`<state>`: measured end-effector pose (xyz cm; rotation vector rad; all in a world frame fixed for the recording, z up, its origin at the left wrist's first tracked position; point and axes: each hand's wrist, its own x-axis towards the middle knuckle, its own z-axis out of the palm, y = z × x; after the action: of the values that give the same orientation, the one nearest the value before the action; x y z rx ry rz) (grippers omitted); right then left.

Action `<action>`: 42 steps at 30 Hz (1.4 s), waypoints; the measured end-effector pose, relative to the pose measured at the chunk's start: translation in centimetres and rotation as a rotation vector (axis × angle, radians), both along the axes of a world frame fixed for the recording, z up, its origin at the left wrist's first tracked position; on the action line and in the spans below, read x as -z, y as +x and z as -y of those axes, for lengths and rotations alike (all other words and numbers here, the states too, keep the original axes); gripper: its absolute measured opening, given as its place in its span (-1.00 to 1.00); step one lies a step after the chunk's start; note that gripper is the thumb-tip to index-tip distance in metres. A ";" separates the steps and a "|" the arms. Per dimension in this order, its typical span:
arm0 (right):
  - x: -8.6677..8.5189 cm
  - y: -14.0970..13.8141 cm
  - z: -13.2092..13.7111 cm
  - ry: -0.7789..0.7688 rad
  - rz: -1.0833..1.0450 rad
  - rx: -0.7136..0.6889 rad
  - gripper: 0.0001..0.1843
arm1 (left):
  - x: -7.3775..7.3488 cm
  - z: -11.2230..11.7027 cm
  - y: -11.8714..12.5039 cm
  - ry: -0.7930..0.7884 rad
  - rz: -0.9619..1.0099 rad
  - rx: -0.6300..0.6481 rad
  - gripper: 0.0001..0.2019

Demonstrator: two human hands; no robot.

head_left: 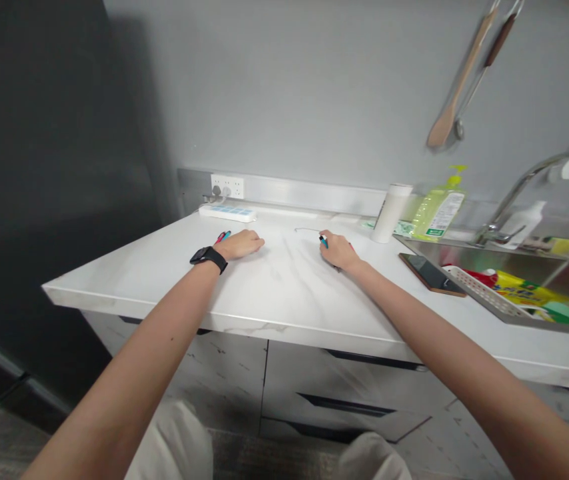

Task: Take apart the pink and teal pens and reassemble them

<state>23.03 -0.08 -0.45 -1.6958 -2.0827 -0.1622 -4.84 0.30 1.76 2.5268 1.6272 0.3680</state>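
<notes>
Both my arms reach out over a white marble counter [284, 293]. My left hand [241, 244], with a black watch [208, 257] on the wrist, rests curled on the counter, and red and blue pen ends [223, 236] stick out from under it. My right hand [338, 251] is closed around a pen with a blue tip [323, 240], its point on the counter by a thin drawn line [306, 230].
A white power strip [227, 213] lies at the back by a wall socket. A white cylinder [390, 212] and a green soap bottle [439, 208] stand near the sink [524, 287], which holds a rack and colourful packets. A phone [431, 274] lies at the sink's edge. Utensils [459, 80] hang on the wall.
</notes>
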 end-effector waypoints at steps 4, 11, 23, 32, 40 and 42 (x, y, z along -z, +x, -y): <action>0.4 -0.1 -0.6 -0.027 0.064 0.037 -0.61 | 0.0 0.0 0.1 0.011 -0.005 0.003 -0.70; -0.7 1.1 -0.4 -0.037 0.124 0.032 -0.69 | -0.1 0.4 0.1 -0.010 0.000 -0.080 -0.70; -0.7 1.1 0.7 -0.166 0.226 -0.012 -0.68 | -0.2 0.6 0.2 -0.005 -0.010 -0.068 -0.67; -0.3 1.3 0.1 -0.178 0.234 -0.007 -0.72 | -0.7 0.2 -1.0 0.142 -0.085 -0.384 -0.54; -0.4 1.3 0.2 -0.154 0.201 -0.023 -0.71 | -1.0 0.0 -4.2 0.061 -0.184 -0.640 -0.52; -0.3 1.3 0.2 -0.140 0.192 -0.013 -0.71 | -1.0 0.0 -4.1 0.056 -0.187 -0.633 -0.52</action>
<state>24.34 -0.25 -0.14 -1.8106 -2.2923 -0.1853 -8.95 0.28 2.77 2.0655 2.5039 0.2310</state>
